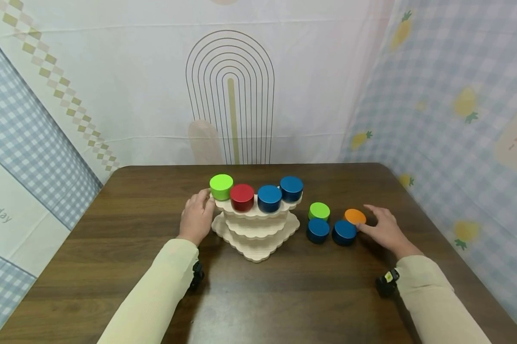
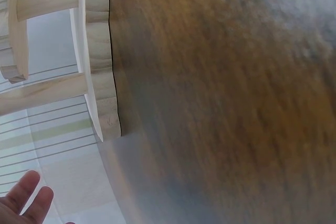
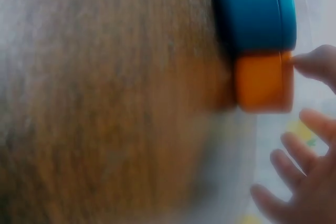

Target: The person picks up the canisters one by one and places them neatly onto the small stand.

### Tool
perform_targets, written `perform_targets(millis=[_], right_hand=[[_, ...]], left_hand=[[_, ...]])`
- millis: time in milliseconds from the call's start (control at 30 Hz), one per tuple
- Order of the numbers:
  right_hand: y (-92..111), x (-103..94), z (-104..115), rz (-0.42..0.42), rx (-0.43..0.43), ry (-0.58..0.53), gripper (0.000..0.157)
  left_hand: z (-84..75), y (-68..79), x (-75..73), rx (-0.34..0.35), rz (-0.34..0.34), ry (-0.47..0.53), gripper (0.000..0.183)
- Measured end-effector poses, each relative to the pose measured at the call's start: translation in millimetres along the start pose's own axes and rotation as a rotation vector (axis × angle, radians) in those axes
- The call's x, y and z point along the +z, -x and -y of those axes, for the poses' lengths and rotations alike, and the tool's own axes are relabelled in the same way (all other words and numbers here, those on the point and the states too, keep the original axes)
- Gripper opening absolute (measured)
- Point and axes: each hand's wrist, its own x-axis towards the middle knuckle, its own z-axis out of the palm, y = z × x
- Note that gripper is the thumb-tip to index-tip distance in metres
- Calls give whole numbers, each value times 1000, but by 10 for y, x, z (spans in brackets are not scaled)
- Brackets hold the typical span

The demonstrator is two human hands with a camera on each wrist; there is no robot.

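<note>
A three-tier pale wooden stand (image 1: 256, 243) with scalloped edges stands mid-table. Its top tier carries a green round block (image 1: 221, 187), a red one (image 1: 242, 198) and two blue ones. My left hand (image 1: 195, 217) is at the top tier's left edge, beside the green block; in the left wrist view its fingers (image 2: 39, 203) look extended. Whether they touch the stand I cannot tell. Over on the right, my right hand (image 1: 387, 231) is spread around an orange round block (image 1: 354, 216), which also shows in the right wrist view (image 3: 262, 82). Its thumb lies near the block's top edge.
Next to the orange block, two blue blocks (image 1: 318, 230) and a green block (image 1: 319, 210) sit close together on the brown wooden table (image 1: 284, 296). Patterned cloth (image 1: 305, 86) hangs behind the table and along its sides.
</note>
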Motion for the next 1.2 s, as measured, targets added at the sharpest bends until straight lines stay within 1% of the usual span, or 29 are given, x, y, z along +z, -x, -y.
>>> perform_targets(millis=[300,667,833,1000,1200], right_hand=[[-54,18,-8,67,-39,-15,74],[-171,14,-81,139,-69,-57,81],[-221,2,-75,166,-103,-76,83],[-253,15,-70,161,-130,-77,76],[-253,24,-78,141,-114,-69,67]], left_hand=[[12,-1,5,-3,1,-3,44],[12,-2,9,1,7,-3,44],[13,-2,14,6,8,-1,44],[18,-6,15,8,5,-5,44],[22,-13,13,11,-1,-8,44]])
